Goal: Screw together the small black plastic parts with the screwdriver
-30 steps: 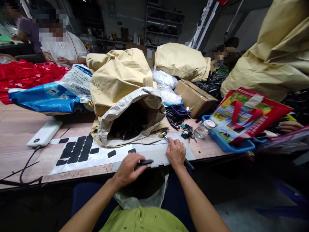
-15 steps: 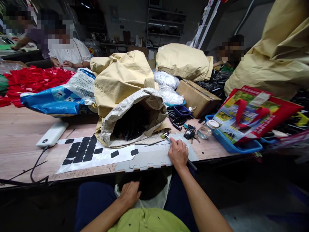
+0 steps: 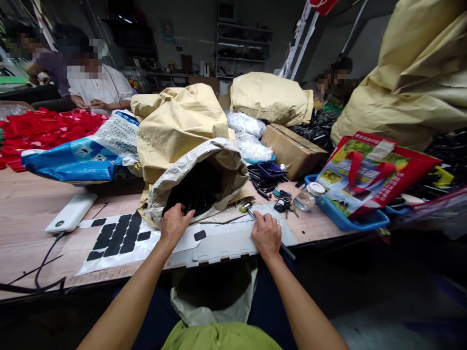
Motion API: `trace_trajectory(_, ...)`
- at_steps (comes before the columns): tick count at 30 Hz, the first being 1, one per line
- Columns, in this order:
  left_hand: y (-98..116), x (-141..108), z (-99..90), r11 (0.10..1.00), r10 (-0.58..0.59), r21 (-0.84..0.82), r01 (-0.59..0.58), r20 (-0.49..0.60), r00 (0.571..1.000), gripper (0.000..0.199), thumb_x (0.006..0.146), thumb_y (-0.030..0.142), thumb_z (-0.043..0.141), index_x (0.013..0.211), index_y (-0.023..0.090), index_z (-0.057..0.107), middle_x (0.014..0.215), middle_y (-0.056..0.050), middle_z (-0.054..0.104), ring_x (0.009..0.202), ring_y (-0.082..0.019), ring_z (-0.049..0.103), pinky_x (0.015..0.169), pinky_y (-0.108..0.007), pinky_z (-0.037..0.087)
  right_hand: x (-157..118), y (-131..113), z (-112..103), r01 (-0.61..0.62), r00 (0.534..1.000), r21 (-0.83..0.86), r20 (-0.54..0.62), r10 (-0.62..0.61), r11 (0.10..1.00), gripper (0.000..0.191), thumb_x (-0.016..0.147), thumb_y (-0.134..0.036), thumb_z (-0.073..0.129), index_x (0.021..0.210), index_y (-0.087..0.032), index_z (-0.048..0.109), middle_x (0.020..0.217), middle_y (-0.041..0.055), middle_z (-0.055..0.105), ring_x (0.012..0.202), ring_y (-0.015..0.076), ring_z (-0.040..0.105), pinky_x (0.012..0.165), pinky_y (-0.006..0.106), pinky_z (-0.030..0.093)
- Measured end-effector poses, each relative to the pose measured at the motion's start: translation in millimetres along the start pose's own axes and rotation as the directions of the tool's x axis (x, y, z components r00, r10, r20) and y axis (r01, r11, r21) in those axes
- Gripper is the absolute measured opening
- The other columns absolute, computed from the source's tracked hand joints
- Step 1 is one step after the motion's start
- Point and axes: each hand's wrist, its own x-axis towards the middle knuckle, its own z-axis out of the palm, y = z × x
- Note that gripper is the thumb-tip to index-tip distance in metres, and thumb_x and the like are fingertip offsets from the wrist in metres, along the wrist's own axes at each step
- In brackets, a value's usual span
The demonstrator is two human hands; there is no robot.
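Head view: I see my left hand (image 3: 175,223) at the mouth of the sack (image 3: 197,180), fingers curled at the rim above the black parts (image 3: 195,192) inside; I cannot tell whether it grips one yet. My right hand (image 3: 266,233), at 3 o'clock from the left, is clenched on a screwdriver (image 3: 251,212) lying across the grey plate (image 3: 233,238) on the tabletop (image 3: 32,204). At 9 o'clock lies a sheet (image 3: 120,240) of black pads (image 3: 116,238), several spots already bare. I judge the work mid-cycle: no part on the plate, many left in the sack.
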Motion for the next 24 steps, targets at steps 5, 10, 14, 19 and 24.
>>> trace_trajectory(5,-11,-29,-2.0,0.985,0.082,-0.146,-0.097,-0.104,0.991,0.026,0.090,0.043,0.063,0.102,0.021,0.070,0.088,-0.004,0.069,0.075,-0.021,0.063,0.069,-0.030,0.046,0,0,-1,-0.006,1.000,0.006,0.013,0.006,1.000,0.037,0.095,-0.019,0.054,0.129,-0.027,0.066,0.100,0.0076,0.058,0.091,0.0228,0.045,0.075,0.034,0.029)
trace_trajectory(10,7,-57,6.8,0.821,0.540,-0.305,-0.482,0.143,0.829,0.018,0.092,0.037,0.065,0.104,0.024,0.069,0.098,-0.005,0.069,0.092,-0.022,0.063,0.083,-0.032,0.048,0,1,-1,0.000,1.000,-0.004,-0.003,0.000,1.000,0.036,0.095,-0.019,0.053,0.129,-0.026,0.066,0.099,0.0076,0.058,0.091,0.0227,0.045,0.075,0.034,0.028)
trace_trajectory(14,16,-54,25.0,0.797,0.593,-0.313,-0.516,0.252,0.764,0.014,0.089,0.031,0.071,0.100,0.023,0.071,0.097,-0.005,0.069,0.096,-0.024,0.060,0.088,-0.037,0.045,-1,0,-1,0.006,1.000,-0.006,-0.010,-0.006,1.000,0.036,0.095,-0.019,0.053,0.128,-0.026,0.066,0.099,0.0073,0.058,0.090,0.0226,0.045,0.074,0.034,0.028)
trace_trajectory(19,13,-48,34.6,0.812,0.566,-0.326,-0.484,0.239,0.789,0.017,0.087,0.033,0.074,0.100,0.023,0.072,0.097,-0.006,0.070,0.098,-0.025,0.059,0.090,-0.038,0.043,3,2,-2,-0.001,1.000,0.014,0.028,0.000,1.000,0.036,0.095,-0.019,0.053,0.128,-0.025,0.066,0.099,0.0076,0.058,0.091,0.0225,0.047,0.075,0.033,0.030)
trace_trajectory(24,14,-48,32.7,0.826,0.540,-0.343,-0.447,0.258,0.801,0.014,0.084,0.031,0.075,0.097,0.023,0.074,0.092,-0.004,0.070,0.094,-0.024,0.059,0.087,-0.036,0.043,4,5,-18,-0.082,0.995,0.227,0.067,0.069,0.970,0.037,0.096,-0.020,0.050,0.128,-0.024,0.067,0.100,0.0078,0.062,0.096,0.0233,0.054,0.082,0.033,0.039)
